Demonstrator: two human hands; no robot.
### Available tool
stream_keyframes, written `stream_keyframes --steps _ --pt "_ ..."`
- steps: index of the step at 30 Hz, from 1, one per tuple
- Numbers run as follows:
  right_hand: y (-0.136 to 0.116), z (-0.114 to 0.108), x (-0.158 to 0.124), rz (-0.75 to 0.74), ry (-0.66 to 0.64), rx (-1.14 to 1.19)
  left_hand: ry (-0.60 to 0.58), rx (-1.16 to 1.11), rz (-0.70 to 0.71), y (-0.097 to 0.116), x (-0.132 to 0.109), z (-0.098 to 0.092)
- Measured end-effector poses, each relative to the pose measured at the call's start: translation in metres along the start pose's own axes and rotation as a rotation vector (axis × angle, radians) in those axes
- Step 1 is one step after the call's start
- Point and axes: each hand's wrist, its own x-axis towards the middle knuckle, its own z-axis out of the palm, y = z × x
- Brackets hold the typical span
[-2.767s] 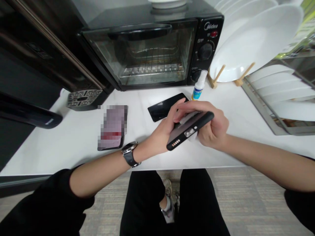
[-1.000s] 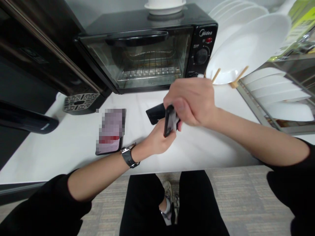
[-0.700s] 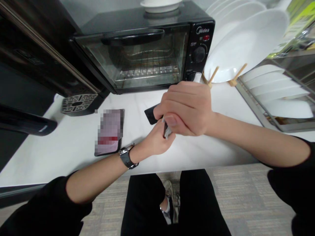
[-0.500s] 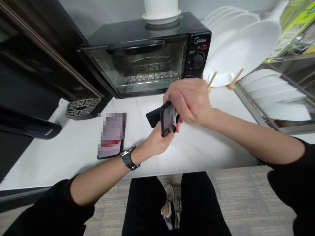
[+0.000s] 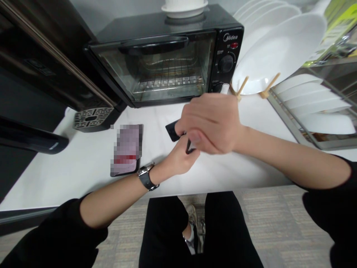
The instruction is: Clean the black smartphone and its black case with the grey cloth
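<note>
My left hand (image 5: 180,158), with a watch (image 5: 146,176) on its wrist, is closed round a thin dark flat object (image 5: 190,146), of which only an edge shows. Over it lies my right hand (image 5: 212,124), fingers curled, with a bit of white material (image 5: 224,88) sticking out at its upper side. The right hand covers most of the dark object. Behind the hands, a second black flat item (image 5: 171,131) shows partly on or just above the white counter. A phone-like slab with a blurred screen (image 5: 126,149) lies flat to the left.
A black toaster oven (image 5: 167,70) stands behind the hands, a white pot on a saucer (image 5: 185,11) on top. White plates (image 5: 281,52) stand in a wooden rack at right, beside a metal rack of bowls (image 5: 312,100). A dark machine with a drip grate (image 5: 93,118) is at left.
My right hand has moved slightly down over the dark object, hiding the face that showed before. White material now sticks out above that hand. The view has shifted a little.
</note>
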Motion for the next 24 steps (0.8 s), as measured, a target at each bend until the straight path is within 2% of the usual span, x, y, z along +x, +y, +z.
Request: stream_keyframes --steps 4,6,9,11,15,17,21,24 --pt "0.022 0.006 -0.006 0.195 -0.05 -0.052 -0.036 -0.129 0.044 0.004 0.003 0.001" --pt "0.02 0.007 -0.006 0.216 -0.043 -0.021 -0.021 -0.12 0.046 0.003 0.001 0.001" --pt "0.006 0.007 -0.001 0.122 0.029 0.036 0.014 -0.037 0.032 0.002 -0.002 -0.001" --pt "0.006 0.006 -0.001 0.065 0.046 0.045 0.003 -0.028 0.038 0.005 -0.003 0.0" --pt "0.018 0.007 -0.007 0.154 -0.007 0.021 -0.058 -0.129 0.073 0.01 -0.001 0.001" --pt "0.015 0.007 -0.007 0.172 0.014 0.011 -0.036 -0.08 0.062 0.008 -0.002 0.001" --pt "0.004 0.007 -0.003 0.008 0.044 -0.042 -0.009 0.028 0.036 0.003 -0.003 0.0" --pt "0.012 0.008 -0.004 0.022 0.011 -0.078 -0.057 -0.058 0.056 0.004 0.0 0.001"
